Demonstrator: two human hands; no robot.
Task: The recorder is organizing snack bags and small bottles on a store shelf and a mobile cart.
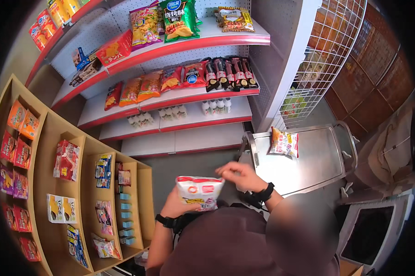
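A white snack bag with a red top edge [200,192] is held upright in front of my body. My left hand [176,206] grips it from its left side, with the thumb across the lower front. At the bag's upper right corner is my right hand [240,176], its fingers curled; whether they touch the corner I cannot tell. Another snack bag, yellow, white and red [284,142], lies on a steel cart's top [299,172] to the right. Both wrists wear black bands.
Ahead stand store shelves with red edges [193,93], bearing snack bags, boxes and small bottles. A wooden shelf unit [86,145] with packaged snacks is on the left. A white wire rack [326,51] rises behind the cart. A screen in a pale housing [368,234] is at lower right.
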